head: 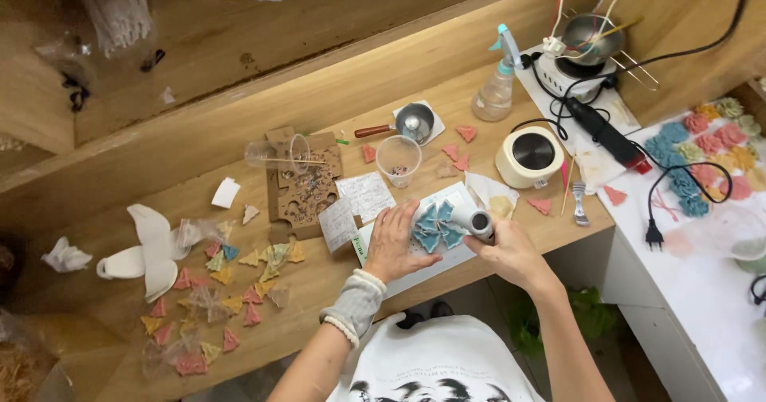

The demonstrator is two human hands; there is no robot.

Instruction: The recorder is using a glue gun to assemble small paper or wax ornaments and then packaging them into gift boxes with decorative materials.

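While you lean over the tabletop [263, 314], your left hand [392, 245] lies flat, fingers spread beside blue folded pieces [435, 225] (star-shaped cluster), right hand [511, 252] gripping a small white heat tool [472, 221].

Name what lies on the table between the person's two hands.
In the head view, a cluster of blue petal-shaped pieces lies on a white mat between the left hand and the right hand, which holds a small white tool.

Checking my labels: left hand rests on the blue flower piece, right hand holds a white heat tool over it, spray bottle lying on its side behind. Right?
One slip: the spray bottle stands upright, as the head view shows. The left hand does rest by the blue flower piece, and the right hand holds the white heat tool over it.
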